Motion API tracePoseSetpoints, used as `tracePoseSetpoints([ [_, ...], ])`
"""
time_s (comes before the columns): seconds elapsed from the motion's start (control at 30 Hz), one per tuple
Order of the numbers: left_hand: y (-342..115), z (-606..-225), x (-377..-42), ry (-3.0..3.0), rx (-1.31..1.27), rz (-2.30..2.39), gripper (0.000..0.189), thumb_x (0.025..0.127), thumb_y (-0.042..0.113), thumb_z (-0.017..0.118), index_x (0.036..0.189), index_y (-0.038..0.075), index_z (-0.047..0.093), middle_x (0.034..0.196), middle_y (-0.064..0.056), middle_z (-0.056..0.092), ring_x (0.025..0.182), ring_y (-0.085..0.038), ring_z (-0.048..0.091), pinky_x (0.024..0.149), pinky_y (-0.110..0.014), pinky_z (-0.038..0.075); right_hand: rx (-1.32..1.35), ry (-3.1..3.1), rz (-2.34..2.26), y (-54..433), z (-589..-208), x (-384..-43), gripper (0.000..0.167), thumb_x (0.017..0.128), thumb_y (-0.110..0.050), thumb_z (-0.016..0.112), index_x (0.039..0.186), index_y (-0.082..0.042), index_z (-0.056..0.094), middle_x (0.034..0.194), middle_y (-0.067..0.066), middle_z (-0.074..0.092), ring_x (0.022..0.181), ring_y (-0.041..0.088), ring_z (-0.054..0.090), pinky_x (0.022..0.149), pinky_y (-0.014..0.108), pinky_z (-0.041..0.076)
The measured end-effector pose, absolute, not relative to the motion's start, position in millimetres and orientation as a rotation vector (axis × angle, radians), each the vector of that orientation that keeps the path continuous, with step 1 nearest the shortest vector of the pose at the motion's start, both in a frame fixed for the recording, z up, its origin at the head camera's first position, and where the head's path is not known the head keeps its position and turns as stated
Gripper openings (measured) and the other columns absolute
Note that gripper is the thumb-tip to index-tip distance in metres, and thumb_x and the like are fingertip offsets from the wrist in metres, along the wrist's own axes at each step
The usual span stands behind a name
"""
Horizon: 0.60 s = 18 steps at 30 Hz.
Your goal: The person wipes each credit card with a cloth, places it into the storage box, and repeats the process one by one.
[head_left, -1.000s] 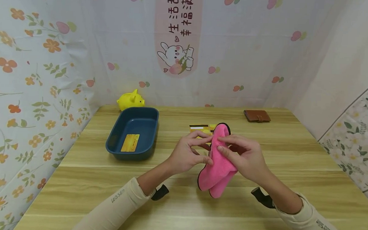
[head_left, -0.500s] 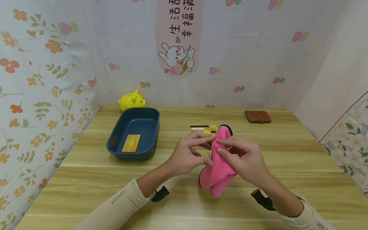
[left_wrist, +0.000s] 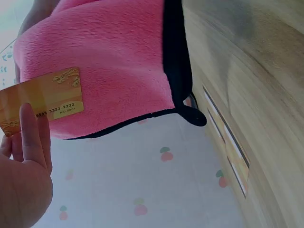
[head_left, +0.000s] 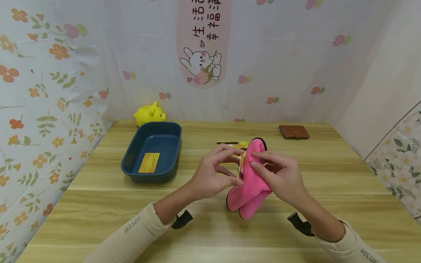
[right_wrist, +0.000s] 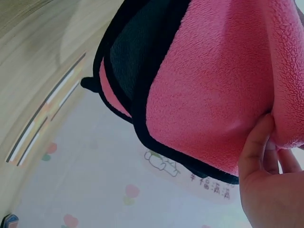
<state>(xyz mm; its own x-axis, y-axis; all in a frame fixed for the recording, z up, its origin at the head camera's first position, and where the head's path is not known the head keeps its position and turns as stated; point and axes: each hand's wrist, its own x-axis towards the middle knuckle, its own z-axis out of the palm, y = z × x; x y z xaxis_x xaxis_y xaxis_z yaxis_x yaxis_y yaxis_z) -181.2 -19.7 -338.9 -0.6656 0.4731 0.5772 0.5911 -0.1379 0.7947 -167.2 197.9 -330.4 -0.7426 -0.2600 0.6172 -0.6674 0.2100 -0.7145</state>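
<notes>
A pink plush cloth [head_left: 253, 187] with black edging hangs folded over the table, and my right hand [head_left: 282, 178] pinches a fold of it. In the right wrist view the fingers [right_wrist: 259, 142] press into the pink pile, and a dark underside [right_wrist: 135, 52] shows. My left hand [head_left: 210, 176] holds a gold bank card [left_wrist: 52, 95] by its edges, thumb at the lower edge in the head view. The card stands nearly edge-on there, right beside the cloth. In the left wrist view its face with embossed digits shows in front of the pink pile.
More gold cards [head_left: 227, 143] lie on the table behind the cloth, partly hidden by the left hand. To the left is a blue tray [head_left: 176, 157] with a gold card [head_left: 149, 162] inside. Behind it stands a yellow piggy bank [head_left: 149, 114]. A brown wallet [head_left: 294, 131] lies at the back right.
The card has come slightly left from the cloth's edge and turned, so more of its gold face shows. The left fingers have shifted a little left with it; the right hand still holds the cloth.
</notes>
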Motion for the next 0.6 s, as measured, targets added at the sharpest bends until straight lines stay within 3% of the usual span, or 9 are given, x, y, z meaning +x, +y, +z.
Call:
tracePoseSetpoints([
  [0.33,-23.8,-329.1,-183.8,-1.929,-1.292,-1.971,0.062,0.072,-0.016,0.08,0.128,-0.007,0.053,0.125,-0.024,0.05,0.11,-0.034,0.065,0.074,-0.039,0.061,0.812,-2.143,1.539,201.7,-333.6,-169.4,0.029,0.082,0.015,0.071,0.109,0.005,0.072,0.099,0.006,0.071,0.082,0.012,0.066,0.062,0.022,0.058],
  [0.6,-28.5,-324.2,-185.9,-1.85,-1.252,-1.988,0.064,0.072,-0.023,0.075,0.129,-0.012,0.048,0.126,-0.025,0.048,0.112,-0.04,0.06,0.078,-0.045,0.06,0.814,-2.136,1.533,200.5,-335.2,-168.8,0.029,0.082,0.016,0.071,0.108,0.004,0.073,0.097,0.009,0.072,0.078,0.012,0.066,0.062,0.023,0.057],
])
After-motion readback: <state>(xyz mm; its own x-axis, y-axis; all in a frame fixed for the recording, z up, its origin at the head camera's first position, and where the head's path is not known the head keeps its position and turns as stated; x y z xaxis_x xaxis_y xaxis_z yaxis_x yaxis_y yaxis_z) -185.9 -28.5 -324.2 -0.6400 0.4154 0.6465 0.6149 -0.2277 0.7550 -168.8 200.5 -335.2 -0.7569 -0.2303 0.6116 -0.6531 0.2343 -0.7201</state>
